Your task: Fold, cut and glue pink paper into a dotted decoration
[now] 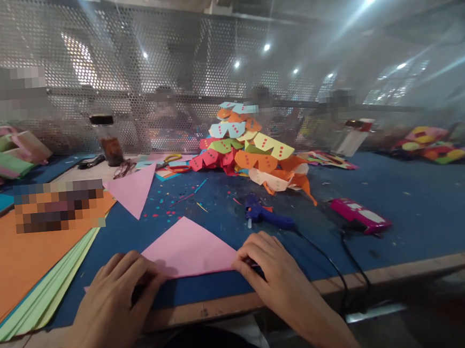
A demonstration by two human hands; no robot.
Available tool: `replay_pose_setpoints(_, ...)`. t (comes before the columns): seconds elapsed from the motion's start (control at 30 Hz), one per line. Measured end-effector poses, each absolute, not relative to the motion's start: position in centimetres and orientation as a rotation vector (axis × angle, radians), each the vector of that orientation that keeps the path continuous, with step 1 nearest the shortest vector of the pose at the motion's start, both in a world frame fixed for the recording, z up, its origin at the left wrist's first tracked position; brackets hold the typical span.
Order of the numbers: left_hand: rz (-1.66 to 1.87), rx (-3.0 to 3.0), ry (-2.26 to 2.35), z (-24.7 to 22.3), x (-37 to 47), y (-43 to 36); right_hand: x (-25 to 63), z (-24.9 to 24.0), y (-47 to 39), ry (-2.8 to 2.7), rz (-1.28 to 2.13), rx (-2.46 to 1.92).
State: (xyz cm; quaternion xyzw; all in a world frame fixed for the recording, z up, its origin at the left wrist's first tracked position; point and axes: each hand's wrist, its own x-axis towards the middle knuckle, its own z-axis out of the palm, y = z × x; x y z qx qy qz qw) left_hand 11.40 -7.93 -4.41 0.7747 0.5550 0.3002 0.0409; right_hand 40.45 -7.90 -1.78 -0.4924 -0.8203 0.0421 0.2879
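Note:
A sheet of pink paper, folded into a triangle, lies near the table's front edge with its peak pointing away from me. My left hand pinches its left side between thumb and fingers. The right corner is pinched by my right hand. A second pink paper triangle rests farther back on the left, its point toward me. Beyond my right hand lies a blue glue gun with a black cord.
Stacked coloured paper covers the left. Folded paper shapes are piled at centre back. A magenta device with a cord sits right. A lidded jar stands before the perforated metal screen. Paper scraps dot the blue tabletop.

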Motion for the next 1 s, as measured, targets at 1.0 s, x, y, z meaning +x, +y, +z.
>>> replay_pose_setpoints(1.0,0.954,2.408,1.515,-4.4,14.1,-7.1,40.3,-1.8,-7.7,-2.173,0.12,-1.385)
